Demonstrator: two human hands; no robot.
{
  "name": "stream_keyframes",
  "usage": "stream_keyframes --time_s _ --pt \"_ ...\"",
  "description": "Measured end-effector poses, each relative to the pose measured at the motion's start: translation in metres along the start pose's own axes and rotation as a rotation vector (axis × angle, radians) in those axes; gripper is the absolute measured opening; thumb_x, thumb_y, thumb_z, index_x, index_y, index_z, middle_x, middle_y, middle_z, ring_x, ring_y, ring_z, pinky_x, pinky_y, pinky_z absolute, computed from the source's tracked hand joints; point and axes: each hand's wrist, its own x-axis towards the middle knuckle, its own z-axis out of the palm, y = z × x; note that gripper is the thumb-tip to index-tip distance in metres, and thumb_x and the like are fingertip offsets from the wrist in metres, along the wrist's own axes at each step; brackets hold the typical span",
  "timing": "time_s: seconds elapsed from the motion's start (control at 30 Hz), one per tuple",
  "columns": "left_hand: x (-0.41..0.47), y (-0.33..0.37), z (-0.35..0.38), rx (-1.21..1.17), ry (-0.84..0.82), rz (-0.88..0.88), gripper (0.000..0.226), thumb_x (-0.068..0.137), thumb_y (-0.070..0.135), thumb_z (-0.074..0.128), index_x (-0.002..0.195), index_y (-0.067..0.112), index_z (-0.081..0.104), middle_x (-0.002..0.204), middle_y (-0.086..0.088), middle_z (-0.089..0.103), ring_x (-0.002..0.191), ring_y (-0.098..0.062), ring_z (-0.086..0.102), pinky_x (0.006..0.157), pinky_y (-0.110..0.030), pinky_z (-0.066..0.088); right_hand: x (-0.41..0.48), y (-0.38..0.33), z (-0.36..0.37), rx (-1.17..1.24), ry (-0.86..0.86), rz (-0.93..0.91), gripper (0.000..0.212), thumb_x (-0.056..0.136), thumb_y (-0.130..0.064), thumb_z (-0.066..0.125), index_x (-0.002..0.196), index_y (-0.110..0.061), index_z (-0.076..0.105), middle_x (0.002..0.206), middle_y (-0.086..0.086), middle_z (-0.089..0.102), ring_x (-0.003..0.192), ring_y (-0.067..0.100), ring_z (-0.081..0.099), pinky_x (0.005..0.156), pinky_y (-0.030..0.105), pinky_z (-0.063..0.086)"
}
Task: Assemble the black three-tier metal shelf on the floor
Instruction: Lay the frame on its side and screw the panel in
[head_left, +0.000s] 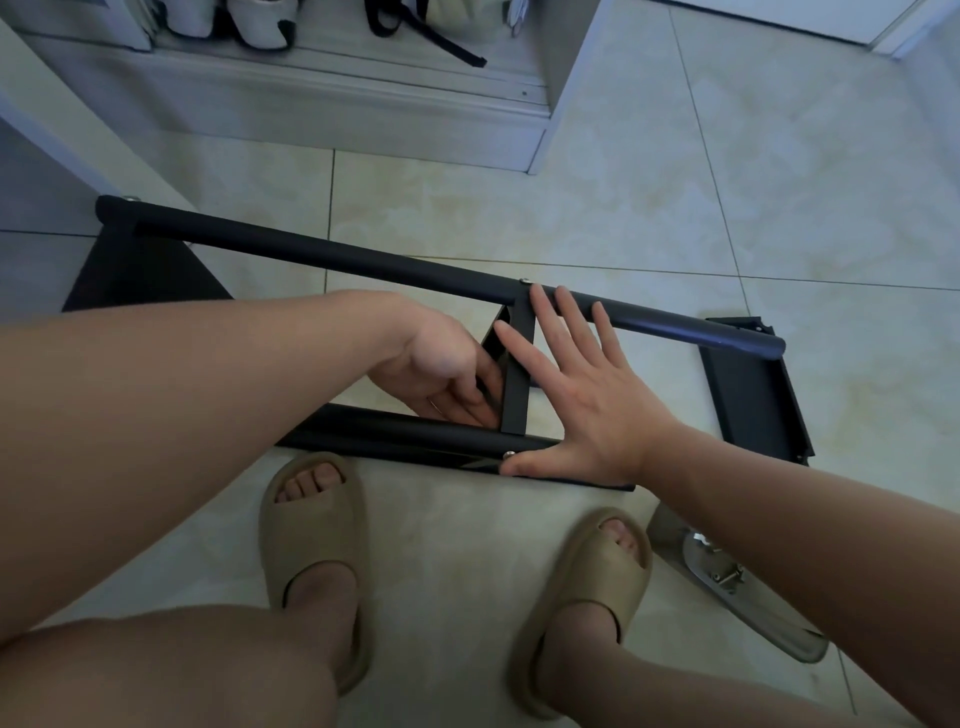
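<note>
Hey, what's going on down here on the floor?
A person is putting together a black metal shelf frame lying on the tile floor. Their left hand grips the middle crossbar between the two long tubes, while the right hand lies flat and open across it. Another shelf panel sits at the frame's right end.

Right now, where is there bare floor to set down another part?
Bare tile lies beyond the far tube, right of the cabinet. Another patch lies between the sandals. Crowded: between the tubes, where the left hand and right hand flank the crossbar; a plastic bag sits at right.
</note>
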Motion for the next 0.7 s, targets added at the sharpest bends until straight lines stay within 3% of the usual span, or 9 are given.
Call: stream_keyframes --time_s 0.13,0.33,0.4,0.53,0.7 --pt "0.017 -0.01 -0.005 -0.08 0.08 0.041 0.034 0.102 -0.005 0.039 0.11 0.013 0.066 0.107 -0.008 0.077 0.097 -0.016 0.075 0.087 -0.028 0.057 0.004 0.003 -0.001 0.005 -0.008 -0.009 0.121 0.07 -0.098 0.031 0.163 -0.028 -0.004 0.168 0.013 -0.019 0.154 0.032 -0.022 0.124 0.059 -0.003" --pt "0.027 -0.013 -0.031 -0.117 0.035 0.089 0.022 0.103 0.006 0.051 0.122 0.006 0.061 0.106 -0.012 0.076 0.1 -0.021 0.074 0.078 -0.029 0.062 0.005 0.006 0.004 0.015 0.016 -0.032 0.123 0.071 -0.098 0.037 0.164 -0.025 0.004 0.169 0.015 -0.013 0.155 0.037 -0.014 0.122 0.065 0.003" --pt "0.032 -0.014 -0.038 -0.098 0.056 0.094 0.018 0.1 0.011 0.057 0.117 0.009 0.063 0.1 -0.01 0.078 0.093 -0.018 0.076 0.073 -0.027 0.061 0.005 0.007 0.005 0.008 0.024 -0.03 0.123 0.071 -0.098 0.04 0.164 -0.023 0.008 0.169 0.017 -0.01 0.155 0.039 -0.011 0.122 0.066 0.006" --pt "0.046 -0.012 -0.041 -0.031 0.056 0.127 0.008 0.095 0.013 0.066 0.103 0.011 0.068 0.086 -0.004 0.077 0.081 -0.014 0.075 0.086 -0.031 0.058 0.005 0.008 0.008 0.009 0.035 -0.037 0.124 0.07 -0.097 0.043 0.163 -0.02 0.013 0.169 0.02 -0.006 0.155 0.041 -0.008 0.121 0.068 0.008" --pt "0.053 -0.01 -0.041 0.038 -0.062 0.16 0.01 0.096 0.007 0.063 0.103 0.006 0.069 0.095 -0.01 0.078 0.093 -0.022 0.075 0.099 -0.039 0.055 0.006 0.009 0.008 0.023 0.034 -0.033 0.124 0.07 -0.097 0.044 0.163 -0.02 0.014 0.168 0.021 -0.003 0.155 0.042 -0.006 0.121 0.068 0.006"
